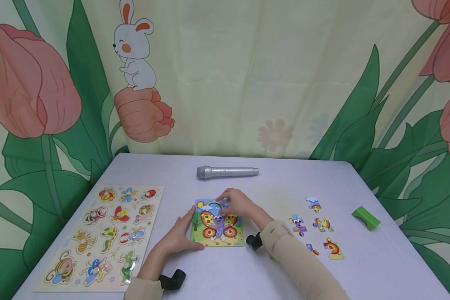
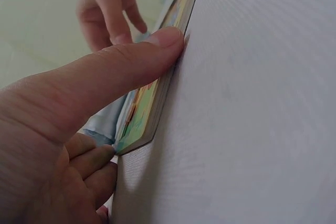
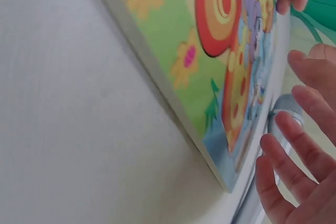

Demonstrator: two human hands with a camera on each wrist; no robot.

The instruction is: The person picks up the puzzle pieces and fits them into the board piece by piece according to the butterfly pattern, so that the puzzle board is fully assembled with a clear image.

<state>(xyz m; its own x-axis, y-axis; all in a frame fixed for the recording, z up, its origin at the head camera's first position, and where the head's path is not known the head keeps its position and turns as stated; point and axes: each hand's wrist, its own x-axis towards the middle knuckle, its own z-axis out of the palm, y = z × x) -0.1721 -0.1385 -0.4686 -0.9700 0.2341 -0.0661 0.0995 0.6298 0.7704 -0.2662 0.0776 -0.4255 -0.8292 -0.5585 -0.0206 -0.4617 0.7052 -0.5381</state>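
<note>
A square butterfly puzzle (image 1: 219, 241) lies flat in the middle of the table. My left hand (image 1: 178, 237) rests at its lower left corner. The thumb lies straight along the near edge and the fingers reach up the left edge, touching the board's side in the left wrist view. Over the puzzle's upper right part is my right hand (image 1: 240, 204), covering some of the picture. Its fingers (image 3: 294, 145) look spread and loose in the right wrist view, apart from the board, with nothing seen between them.
Several loose puzzle pieces (image 1: 333, 248) lie right of the puzzle, by a green arch block (image 1: 366, 218). A silver toy microphone (image 1: 228, 172) lies behind it. On the left is a large insect picture board (image 1: 112, 258). The white table (image 1: 217, 279) backs onto a printed curtain (image 1: 247, 83).
</note>
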